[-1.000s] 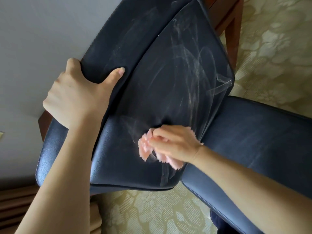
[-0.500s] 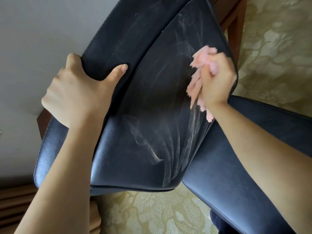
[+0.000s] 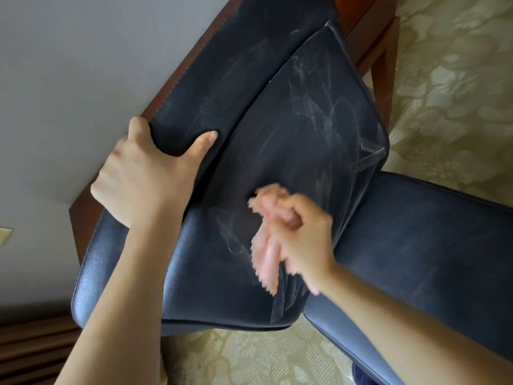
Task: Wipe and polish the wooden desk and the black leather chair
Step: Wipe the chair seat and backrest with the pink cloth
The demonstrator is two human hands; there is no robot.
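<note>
The black leather chair (image 3: 291,112) fills the middle of the head view, its backrest streaked with pale wipe marks. My left hand (image 3: 147,176) grips the top left edge of the backrest, thumb on the front face, fingers behind it. My right hand (image 3: 302,240) holds a bunched pink cloth (image 3: 266,254) and presses it against the lower part of the backrest, near the seat. The hand and cloth are motion-blurred. The chair seat (image 3: 422,245) extends to the right under my right forearm.
A grey wall (image 3: 83,65) stands behind the chair on the left. Reddish wooden frame parts (image 3: 380,51) show at the top right. Patterned beige carpet (image 3: 449,93) covers the floor to the right and below. Dark wooden slats (image 3: 30,348) sit at the bottom left.
My right hand swept the pink cloth up to the backrest's right edge, then back down to its lower part. My left hand kept its grip on the chair top.
</note>
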